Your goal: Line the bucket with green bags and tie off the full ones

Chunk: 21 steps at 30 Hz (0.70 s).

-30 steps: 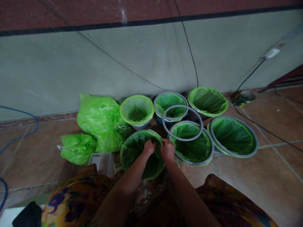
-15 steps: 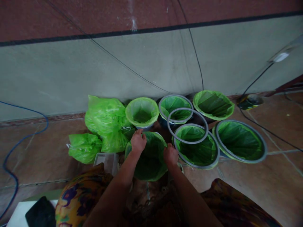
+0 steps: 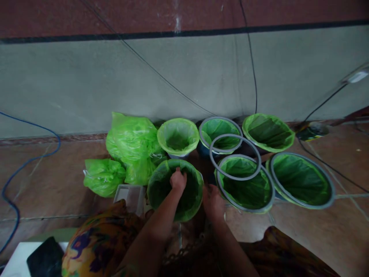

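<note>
A small bin lined with a green plastic bag (image 3: 161, 184) stands on the floor right in front of me. My left hand (image 3: 178, 180) reaches down into its mouth, fingers curled against the liner. My right hand (image 3: 213, 198) is closed on the bin's right rim, gripping the bag's edge there. A loose grey ring (image 3: 235, 156) lies across two lined bins just to the right.
Several more green-lined bins (image 3: 301, 179) stand along the grey wall (image 3: 86, 84). Filled green bags (image 3: 131, 140) are piled at the left, beside a white tray (image 3: 128, 196). A blue cable (image 3: 17, 169) curls on the tiled floor at the left; black cables run at the right.
My left hand has moved from the bin's far left rim down into its middle. My right hand has slid a little lower on the right rim. The view has shifted slightly.
</note>
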Tool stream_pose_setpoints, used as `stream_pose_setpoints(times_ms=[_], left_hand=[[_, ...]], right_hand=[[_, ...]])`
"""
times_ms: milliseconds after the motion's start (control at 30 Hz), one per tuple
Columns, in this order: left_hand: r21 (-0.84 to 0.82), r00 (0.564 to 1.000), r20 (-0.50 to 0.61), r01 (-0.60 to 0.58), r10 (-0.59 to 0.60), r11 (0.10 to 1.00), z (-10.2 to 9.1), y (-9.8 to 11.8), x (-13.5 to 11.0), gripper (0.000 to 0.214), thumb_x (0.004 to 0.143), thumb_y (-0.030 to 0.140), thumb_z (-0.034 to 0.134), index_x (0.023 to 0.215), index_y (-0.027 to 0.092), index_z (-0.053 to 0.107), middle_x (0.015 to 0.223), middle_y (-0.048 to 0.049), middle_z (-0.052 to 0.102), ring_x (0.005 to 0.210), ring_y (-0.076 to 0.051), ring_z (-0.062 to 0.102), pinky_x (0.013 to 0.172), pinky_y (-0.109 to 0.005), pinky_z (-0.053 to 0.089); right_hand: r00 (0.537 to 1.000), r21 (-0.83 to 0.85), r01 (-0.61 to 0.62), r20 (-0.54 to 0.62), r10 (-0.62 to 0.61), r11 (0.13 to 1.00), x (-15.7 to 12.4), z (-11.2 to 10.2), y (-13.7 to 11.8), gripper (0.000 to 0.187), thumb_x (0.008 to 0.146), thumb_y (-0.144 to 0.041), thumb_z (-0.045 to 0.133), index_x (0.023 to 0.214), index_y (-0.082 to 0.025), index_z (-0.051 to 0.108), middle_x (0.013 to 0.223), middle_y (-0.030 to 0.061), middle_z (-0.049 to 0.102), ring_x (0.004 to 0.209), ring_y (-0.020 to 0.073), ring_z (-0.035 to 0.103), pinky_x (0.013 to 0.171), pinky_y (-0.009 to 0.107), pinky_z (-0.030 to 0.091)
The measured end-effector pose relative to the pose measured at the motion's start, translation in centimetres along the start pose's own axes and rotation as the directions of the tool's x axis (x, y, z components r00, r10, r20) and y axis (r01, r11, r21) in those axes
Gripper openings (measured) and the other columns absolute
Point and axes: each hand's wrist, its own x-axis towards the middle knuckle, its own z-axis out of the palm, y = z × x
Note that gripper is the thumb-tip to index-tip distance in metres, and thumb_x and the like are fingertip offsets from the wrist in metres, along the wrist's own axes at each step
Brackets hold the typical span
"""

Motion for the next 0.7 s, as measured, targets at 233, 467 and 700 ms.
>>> stream_pose_setpoints(times_ms=[233, 467, 700], left_hand=[[0.082, 0.993, 0.087, -0.09, 0.083, 0.993, 0.4, -0.2, 1.4, 0.03, 0.093, 0.026, 0.046, 0.106, 0.016, 0.071, 0.108, -0.0148, 0.073, 0.105, -0.025, 0.068, 0.087, -0.03, 0.052], [0.142, 0.982, 0.141, -0.143, 0.123, 0.98, 0.7, -1.5, 1.7, 0.028, 0.09, 0.021, 0.05, 0.101, 0.011, 0.073, 0.105, -0.0186, 0.073, 0.103, -0.029, 0.069, 0.085, -0.035, 0.054], [0.172, 0.98, 0.154, -0.153, 0.127, 0.973, -0.8, -2.0, 1.1, 0.03, 0.092, 0.026, 0.05, 0.098, 0.009, 0.073, 0.103, -0.0198, 0.073, 0.1, -0.03, 0.07, 0.083, -0.035, 0.054]], right_hand=[[0.969, 0.177, 0.238, -0.112, -0.22, 0.955, 5.8, 1.0, -2.4, 0.035, 0.092, -0.023, 0.04, 0.107, -0.009, 0.067, 0.107, 0.0164, 0.071, 0.098, 0.0232, 0.065, 0.089, 0.032, 0.047], [0.987, 0.117, 0.161, 0.007, -0.163, 0.98, 6.2, 2.9, -3.3, 0.03, 0.092, -0.019, 0.043, 0.11, -0.012, 0.066, 0.109, 0.0131, 0.07, 0.102, 0.0211, 0.064, 0.09, 0.028, 0.044], [0.977, 0.106, 0.214, -0.01, -0.214, 0.971, 6.3, 2.5, -2.4, 0.029, 0.092, -0.022, 0.047, 0.111, -0.01, 0.066, 0.109, 0.0146, 0.069, 0.1, 0.0217, 0.063, 0.089, 0.029, 0.045]])
